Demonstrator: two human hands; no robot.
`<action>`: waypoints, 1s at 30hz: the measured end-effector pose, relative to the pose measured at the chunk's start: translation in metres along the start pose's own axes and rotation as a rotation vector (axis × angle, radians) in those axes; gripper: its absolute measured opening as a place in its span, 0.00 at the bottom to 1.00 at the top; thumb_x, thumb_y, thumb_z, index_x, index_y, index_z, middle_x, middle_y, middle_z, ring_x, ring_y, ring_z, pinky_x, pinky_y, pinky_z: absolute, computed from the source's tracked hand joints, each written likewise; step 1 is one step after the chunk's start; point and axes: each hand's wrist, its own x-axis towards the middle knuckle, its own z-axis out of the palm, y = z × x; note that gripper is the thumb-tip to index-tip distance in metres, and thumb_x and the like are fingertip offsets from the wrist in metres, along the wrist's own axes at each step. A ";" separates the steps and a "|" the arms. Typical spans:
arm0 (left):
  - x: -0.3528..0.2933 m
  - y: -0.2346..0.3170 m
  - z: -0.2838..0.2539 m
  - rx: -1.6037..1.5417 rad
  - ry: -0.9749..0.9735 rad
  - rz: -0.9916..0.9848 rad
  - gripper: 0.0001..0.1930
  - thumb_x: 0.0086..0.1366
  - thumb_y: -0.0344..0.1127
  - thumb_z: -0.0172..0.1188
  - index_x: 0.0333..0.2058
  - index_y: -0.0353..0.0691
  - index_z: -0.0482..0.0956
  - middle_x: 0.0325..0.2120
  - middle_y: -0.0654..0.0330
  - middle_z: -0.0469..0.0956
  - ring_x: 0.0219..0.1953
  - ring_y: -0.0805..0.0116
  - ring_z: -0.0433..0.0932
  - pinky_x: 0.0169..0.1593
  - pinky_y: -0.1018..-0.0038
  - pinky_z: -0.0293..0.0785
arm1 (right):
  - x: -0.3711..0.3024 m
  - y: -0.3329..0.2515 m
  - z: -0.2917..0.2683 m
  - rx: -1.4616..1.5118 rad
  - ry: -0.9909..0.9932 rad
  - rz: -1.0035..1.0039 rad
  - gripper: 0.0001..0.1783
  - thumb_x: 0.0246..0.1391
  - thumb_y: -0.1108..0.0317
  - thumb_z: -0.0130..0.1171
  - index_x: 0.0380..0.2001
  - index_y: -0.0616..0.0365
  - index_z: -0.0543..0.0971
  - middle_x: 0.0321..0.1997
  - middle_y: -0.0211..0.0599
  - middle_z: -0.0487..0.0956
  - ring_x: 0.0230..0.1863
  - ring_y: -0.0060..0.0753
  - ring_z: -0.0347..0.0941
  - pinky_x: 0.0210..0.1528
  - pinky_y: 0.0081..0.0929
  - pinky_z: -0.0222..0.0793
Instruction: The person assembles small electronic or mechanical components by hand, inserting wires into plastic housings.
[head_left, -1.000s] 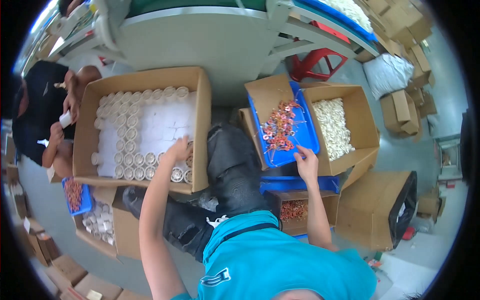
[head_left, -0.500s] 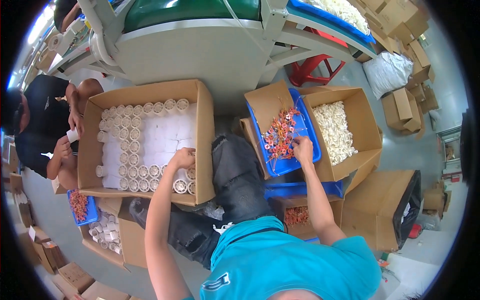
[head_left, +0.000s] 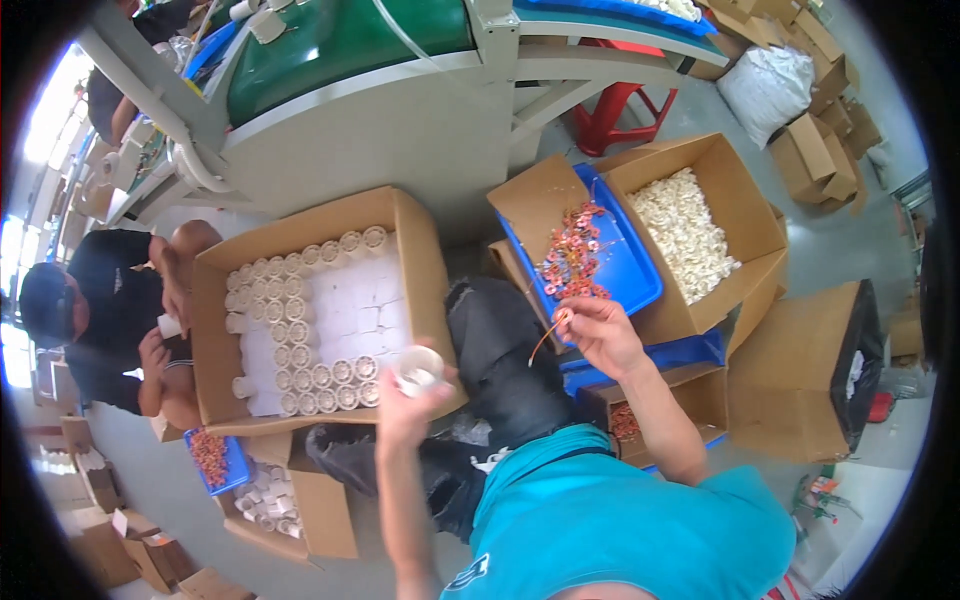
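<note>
The left hand (head_left: 408, 415) grasped a round white plastic cup (head_left: 420, 372) at the corner of a brown cardboard carton (head_left: 424, 265); the right hand (head_left: 606, 336) pinched an orange-red wired piece (head_left: 562, 319) near a blue plastic tray (head_left: 632, 272). Seemingly a part-gathering step, it next called for steady pinching.

The cup box (head_left: 422, 250) is on the left, with cups (head_left: 300, 330) in it. Another person (head_left: 112, 310) is left of it. The tray (head_left: 630, 275) is on the right, with wired bits (head_left: 578, 250) on it. A leg (head_left: 500, 350) is between the cup box and the tray. Right of the tray is a box of small pieces (head_left: 685, 230). A stool (head_left: 610, 112) is behind the tray.
</note>
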 end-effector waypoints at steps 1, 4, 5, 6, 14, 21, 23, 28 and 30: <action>-0.012 0.000 0.017 0.046 -0.034 0.037 0.33 0.42 0.31 0.76 0.50 0.33 0.76 0.37 0.59 0.81 0.38 0.72 0.80 0.45 0.75 0.76 | -0.001 0.006 0.016 -0.025 -0.079 0.063 0.18 0.56 0.80 0.59 0.51 0.69 0.76 0.43 0.45 0.81 0.41 0.35 0.80 0.41 0.27 0.78; -0.040 0.005 0.034 0.076 -0.249 0.124 0.30 0.42 0.38 0.77 0.45 0.32 0.78 0.51 0.55 0.75 0.51 0.70 0.73 0.56 0.72 0.67 | -0.004 0.024 0.044 -0.089 -0.252 0.213 0.16 0.56 0.78 0.59 0.49 0.70 0.78 0.44 0.45 0.81 0.39 0.37 0.81 0.43 0.29 0.79; -0.046 0.003 0.034 0.101 -0.305 0.158 0.29 0.43 0.37 0.76 0.45 0.32 0.78 0.52 0.53 0.75 0.53 0.68 0.73 0.57 0.70 0.66 | -0.005 0.029 0.054 -0.056 -0.300 0.233 0.15 0.56 0.78 0.60 0.47 0.70 0.78 0.42 0.46 0.81 0.39 0.37 0.81 0.42 0.29 0.79; -0.050 0.001 0.032 0.126 -0.362 0.190 0.29 0.44 0.37 0.76 0.45 0.32 0.78 0.52 0.51 0.75 0.55 0.65 0.72 0.59 0.69 0.65 | -0.006 0.032 0.062 -0.024 -0.346 0.252 0.15 0.55 0.78 0.61 0.46 0.71 0.79 0.41 0.47 0.81 0.39 0.37 0.80 0.41 0.29 0.80; -0.082 0.007 -0.004 0.009 -0.430 -0.041 0.23 0.43 0.29 0.73 0.40 0.32 0.78 0.36 0.57 0.82 0.41 0.69 0.80 0.48 0.71 0.74 | -0.014 0.036 0.084 -1.093 -0.392 -0.260 0.11 0.48 0.82 0.63 0.38 0.65 0.83 0.39 0.42 0.81 0.40 0.36 0.80 0.43 0.29 0.76; -0.075 0.013 0.007 0.404 -0.128 0.142 0.29 0.40 0.31 0.79 0.43 0.35 0.77 0.55 0.55 0.69 0.51 0.68 0.74 0.52 0.71 0.72 | -0.017 0.032 0.085 -1.131 -0.160 -0.517 0.11 0.46 0.82 0.65 0.36 0.63 0.84 0.38 0.42 0.82 0.40 0.38 0.80 0.43 0.28 0.75; -0.073 0.004 0.012 0.571 0.050 0.282 0.28 0.42 0.28 0.78 0.44 0.35 0.76 0.44 0.59 0.76 0.44 0.72 0.77 0.47 0.75 0.74 | -0.016 0.016 0.092 -1.121 -0.090 -0.550 0.11 0.45 0.82 0.65 0.35 0.64 0.84 0.37 0.42 0.82 0.39 0.37 0.80 0.42 0.27 0.75; -0.068 -0.009 0.026 0.712 0.245 0.457 0.25 0.44 0.27 0.78 0.41 0.36 0.76 0.35 0.59 0.79 0.37 0.70 0.80 0.43 0.74 0.76 | -0.036 -0.002 0.120 -1.159 -0.261 -0.586 0.14 0.39 0.85 0.67 0.34 0.65 0.84 0.36 0.41 0.81 0.38 0.35 0.79 0.41 0.26 0.75; -0.066 -0.010 0.029 0.733 0.253 0.527 0.24 0.45 0.27 0.78 0.40 0.36 0.76 0.35 0.58 0.79 0.36 0.68 0.80 0.42 0.74 0.76 | -0.042 0.004 0.125 -1.145 -0.341 -0.562 0.13 0.43 0.84 0.66 0.35 0.64 0.84 0.38 0.40 0.81 0.38 0.36 0.80 0.40 0.27 0.77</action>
